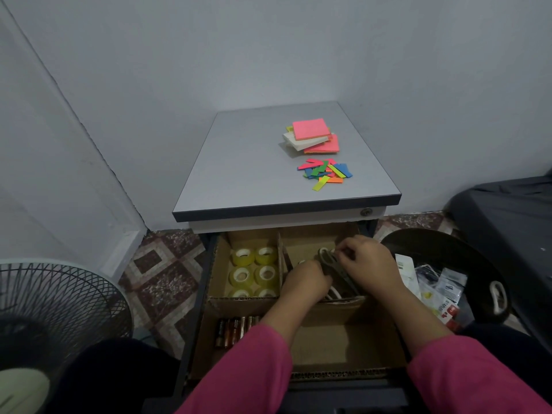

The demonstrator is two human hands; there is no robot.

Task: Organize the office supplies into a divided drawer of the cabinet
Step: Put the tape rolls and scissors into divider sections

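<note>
Scissors (334, 265) lie in the far right compartment of the open cardboard-divided drawer (239, 303), lower centre of the frame, and both hands are down in that compartment with them. The right hand (369, 262) has its fingertips pinched together on the pale handle loops at the far end; the left hand (304, 283) is curled over the near end, but whether it grips the blades or only rests on them I cannot tell. To the left, the neighbouring compartment holds six tape rolls (254, 273) in neat pairs, and batteries (236, 327) sit side by side in the near left section.

To settle this step well, I would lay the pairs flat and parallel, handles all toward the same end, blades closed and pointing away from the reaching side, so nothing rides up over the divider and jams the drawer. The sticky note pads (313, 137) and the loose coloured tabs (325, 173) wait on the cabinet top (239, 174), centre of the frame; the near right section looks free for them
</note>
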